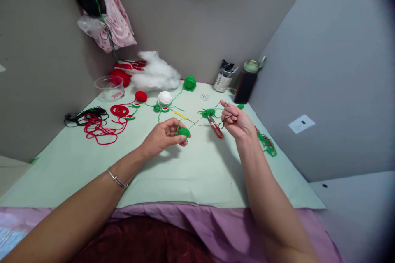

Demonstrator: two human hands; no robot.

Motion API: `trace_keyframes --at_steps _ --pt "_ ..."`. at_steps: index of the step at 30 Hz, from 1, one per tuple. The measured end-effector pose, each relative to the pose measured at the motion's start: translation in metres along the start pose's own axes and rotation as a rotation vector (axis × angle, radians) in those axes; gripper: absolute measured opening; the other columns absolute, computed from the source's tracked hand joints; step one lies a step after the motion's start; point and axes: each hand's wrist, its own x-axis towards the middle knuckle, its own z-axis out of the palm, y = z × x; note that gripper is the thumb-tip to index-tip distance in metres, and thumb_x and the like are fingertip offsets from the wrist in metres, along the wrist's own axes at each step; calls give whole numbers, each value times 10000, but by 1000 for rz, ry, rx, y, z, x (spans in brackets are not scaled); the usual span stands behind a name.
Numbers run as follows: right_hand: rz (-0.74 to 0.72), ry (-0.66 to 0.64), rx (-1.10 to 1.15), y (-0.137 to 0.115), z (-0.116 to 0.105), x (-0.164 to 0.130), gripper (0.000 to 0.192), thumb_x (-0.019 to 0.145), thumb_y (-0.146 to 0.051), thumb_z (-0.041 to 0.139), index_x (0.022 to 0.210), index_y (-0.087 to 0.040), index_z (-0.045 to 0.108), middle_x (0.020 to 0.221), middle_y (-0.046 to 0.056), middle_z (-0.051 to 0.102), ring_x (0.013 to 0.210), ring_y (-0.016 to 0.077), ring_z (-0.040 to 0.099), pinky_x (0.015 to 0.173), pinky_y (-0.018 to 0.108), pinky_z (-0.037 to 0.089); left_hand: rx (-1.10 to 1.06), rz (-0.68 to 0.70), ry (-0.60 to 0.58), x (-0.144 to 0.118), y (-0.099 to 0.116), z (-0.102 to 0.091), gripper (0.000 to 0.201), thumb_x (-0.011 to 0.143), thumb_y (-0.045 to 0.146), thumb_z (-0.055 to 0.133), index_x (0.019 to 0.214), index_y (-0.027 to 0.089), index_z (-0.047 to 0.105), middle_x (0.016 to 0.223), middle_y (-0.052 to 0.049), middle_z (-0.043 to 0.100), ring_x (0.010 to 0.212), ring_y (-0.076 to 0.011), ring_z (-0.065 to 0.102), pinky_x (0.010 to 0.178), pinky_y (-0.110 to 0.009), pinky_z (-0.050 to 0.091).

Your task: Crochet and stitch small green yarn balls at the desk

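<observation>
Over the table's (173, 181) middle, both hands are up off the cloth and working 1 line between them. Left hand (162, 136) is pinched shut on the green piece (184, 132), thumb and fingertips clamping it at the hand's 3 o'clock edge. Right hand (237, 122) sits at 2 o'clock from that piece, fingers curled tight around a thread (202, 118), and what looks like a dark loop hangs under its palm; whether there is a needle in that pinch I cannot tell.

That thread is the whole story: it runs taut from the green piece up and right toward the right hand's fingertips, so its long axis lies roughly 8 o'clock to 2 o'clock. The green piece is the anchored end, the right hand the pulling end. The 2 hands are near, not touching.

Directly under the line lie the snips (215, 127) with red handles, just beside the right hand at its 8 o'clock, so the right hand is the nearer 1 to them. A green tuft (208, 112) sits just past the thread at 12 o'clock from the snips. Well apart at 10 o'clock: red yarn (101, 129) in a loose tangle, a white ball (164, 98), and white stuffing (156, 74) against the wall.
</observation>
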Motion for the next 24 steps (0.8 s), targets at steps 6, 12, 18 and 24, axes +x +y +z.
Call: trace_keyframes --at_steps 6,12,18,24 --pt "-189 -44 -163 -8 13 -11 105 921 -119 565 995 -165 622 513 -114 212 402 71 171 344 115 289 92 -102 -64 4 -12 0 302 696 242 826 897 166 613 852 -27 715 740 -141 670 758 -314 529" --pt "-366 -327 -609 -21 19 -63 225 862 -448 722 900 -227 735 411 -99 237 396 71 188 373 212 282 255 80 135 7 -15 -5 316 726 313 822 973 185 672 947 -33 678 838 -169 637 811 -337 516" --pt "-90 -964 -1155 -29 35 -96 271 982 -333 582 1149 -234 771 868 92 751 565 112 593 513 250 478 270 269 319 6 -10 -9 313 757 311 809 1004 188 661 1064 -55 675 972 -198 656 972 -396 517" --pt "-365 -373 -1211 -28 27 -70 273 968 -386 602 1074 -213 785 792 51 679 532 94 434 462 231 393 134 327 383 7 -8 -10 369 755 278 805 1074 200 636 1174 -63 672 1042 -202 674 1008 -415 527"
